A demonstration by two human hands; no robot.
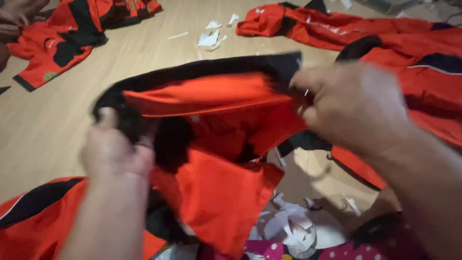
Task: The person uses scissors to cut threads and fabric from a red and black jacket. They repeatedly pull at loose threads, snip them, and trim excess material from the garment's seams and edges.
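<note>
Nearest, at the bottom edge, a pink cloth with white dots (308,251) is seen, and on it a crumpled heap of white paper scraps (288,227) is piled. To the near left, an orange and black garment (33,216) is spread flat on the wooden floor (43,130). Just above these, an orange garment with black trim (216,144) is held up off the floor between both hands, in the middle of the view, and much of the floor behind it is hidden by its hanging folds. The left hand (115,149) is closed in a fist around the black edge at the garment's left end. The right hand (351,103) is pinched shut on the black trim at the right end, with the fingers pressed together on the cloth; the picture is blurred here, so finer detail of the hold cannot be told. Behind the right hand, a heap of orange garments (385,36) is laid across the far right. Farther off, in the middle, small white paper bits (209,38) are scattered on the floor. At the far left, another orange and black garment (57,41) is laid out, and another person's hand (12,19) is seen touching it at the corner.
</note>
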